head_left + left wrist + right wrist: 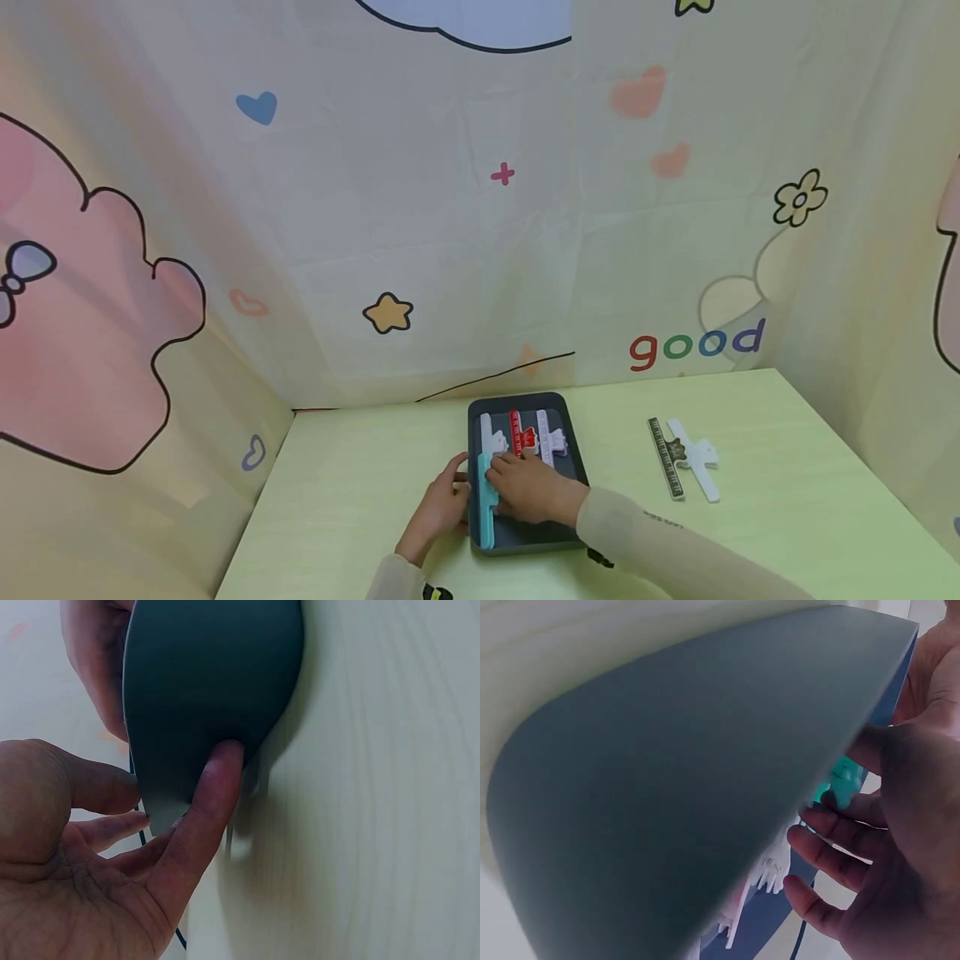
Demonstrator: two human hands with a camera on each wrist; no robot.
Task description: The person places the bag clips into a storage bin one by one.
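Cartoon-print curtains ring a pale green desk (pixel 360 483); left hand (pixel 442 507) steadies the tray (pixel 573 454), right hand (pixel 528 492) pinches a teal clip (pixel 483 500), which could slip off the rim.

A matt, dark grey plastic tray (pixel 573 467) sits at lower centre on a smooth, pale green table (pixel 360 492) with faint wood grain. The teal clip (pixel 485 500), red clip (pixel 517 432) and white clips (pixel 697 467) look like smooth plastic. Behind, filling the upper frame, hangs thin, creased printed cloth (pixel 420 208). At lower right, a soft beige knit sleeve (pixel 675 550).
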